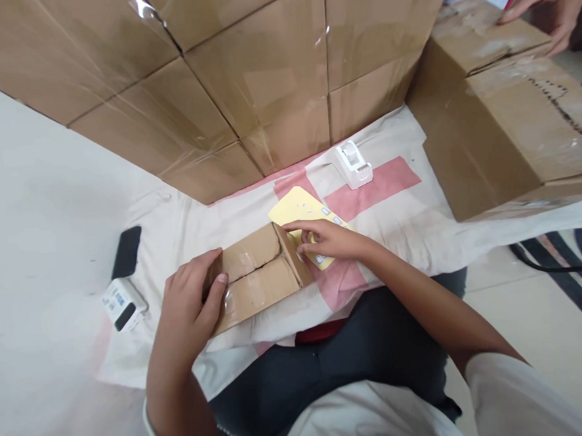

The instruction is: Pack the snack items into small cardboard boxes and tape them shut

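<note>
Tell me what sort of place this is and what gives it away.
Probably a small packing or labelling workspace. Taped cardboard cartons are stacked behind the cloth-covered surface, a white tape dispenser stands on it, and a person's hands work at a small cardboard box.

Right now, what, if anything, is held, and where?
The left hand holds the small carton at its left end; the right hand is at the other end, its hold unclear.

The small box [260, 282] is brown, the sheet [297, 203] yellow, the cloth [400, 234] pink-banded cream.
</note>
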Demonstrator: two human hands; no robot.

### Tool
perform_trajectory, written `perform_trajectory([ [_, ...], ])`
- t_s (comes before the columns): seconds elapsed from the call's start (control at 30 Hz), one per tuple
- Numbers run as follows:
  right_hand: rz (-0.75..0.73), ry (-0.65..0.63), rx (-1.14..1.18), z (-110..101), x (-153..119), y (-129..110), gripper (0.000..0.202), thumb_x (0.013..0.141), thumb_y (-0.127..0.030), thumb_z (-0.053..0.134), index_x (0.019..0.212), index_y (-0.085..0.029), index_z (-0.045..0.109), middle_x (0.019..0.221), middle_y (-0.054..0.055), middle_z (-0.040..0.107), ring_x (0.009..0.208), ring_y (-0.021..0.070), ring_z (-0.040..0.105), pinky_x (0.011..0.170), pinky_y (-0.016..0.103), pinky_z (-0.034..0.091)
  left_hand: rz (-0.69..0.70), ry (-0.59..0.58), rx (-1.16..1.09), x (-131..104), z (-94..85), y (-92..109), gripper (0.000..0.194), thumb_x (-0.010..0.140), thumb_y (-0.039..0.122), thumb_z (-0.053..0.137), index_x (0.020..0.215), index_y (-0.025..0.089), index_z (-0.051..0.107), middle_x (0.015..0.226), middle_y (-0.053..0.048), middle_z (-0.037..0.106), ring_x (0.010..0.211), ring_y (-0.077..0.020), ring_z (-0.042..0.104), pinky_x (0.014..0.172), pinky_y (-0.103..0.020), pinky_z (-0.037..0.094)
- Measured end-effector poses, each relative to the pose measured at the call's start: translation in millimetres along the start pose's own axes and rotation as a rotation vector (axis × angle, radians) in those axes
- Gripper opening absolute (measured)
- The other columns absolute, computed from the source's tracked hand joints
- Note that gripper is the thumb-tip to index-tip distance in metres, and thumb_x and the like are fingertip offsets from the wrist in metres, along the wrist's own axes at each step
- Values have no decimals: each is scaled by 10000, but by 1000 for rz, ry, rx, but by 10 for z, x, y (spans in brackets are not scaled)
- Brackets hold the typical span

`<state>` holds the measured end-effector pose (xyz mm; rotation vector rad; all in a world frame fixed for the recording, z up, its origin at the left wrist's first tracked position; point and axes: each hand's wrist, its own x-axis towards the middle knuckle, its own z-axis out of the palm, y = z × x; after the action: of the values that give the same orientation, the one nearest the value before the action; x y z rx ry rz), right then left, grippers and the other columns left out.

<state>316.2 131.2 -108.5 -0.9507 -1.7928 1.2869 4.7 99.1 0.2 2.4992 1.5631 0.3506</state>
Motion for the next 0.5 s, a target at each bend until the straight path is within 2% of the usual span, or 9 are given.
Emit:
perform_trajectory([
  [0.13, -4, -16, -17, -13, -37, 14, 578, 896, -278, 701, 1453, -188, 577, 1087, 71, 725, 832, 151, 636, 830, 313, 496, 19, 2, -11, 3, 9, -9, 383, 1044, 428, 426, 1383, 265, 502, 1303, -88, 645, 1208, -292, 591, 1034, -471, 418],
  [0.37, -12, 5, -43, -3, -28, 12, 528, 919, -244, 652, 1437, -168, 586, 1123, 90, 710, 872, 166, 637, 849, 321, 491, 33, 0, -16, 18, 35, -43, 393, 1048, 450, 414, 1380, 264, 507, 1313, -77, 653, 1203, -286, 598, 1031, -454, 416],
  [0.5, 18, -95, 26, -19, -70, 19, 749, 845, -277, 784, 1527, -183, 489, 1087, 71, 712, 894, 175, 649, 888, 324, 487, 45, 13, -10, 15, 53, -97, 410, 1039, 472, 411, 1383, 272, 513, 1303, -81, 663, 1201, -300, 609, 1016, -466, 431],
])
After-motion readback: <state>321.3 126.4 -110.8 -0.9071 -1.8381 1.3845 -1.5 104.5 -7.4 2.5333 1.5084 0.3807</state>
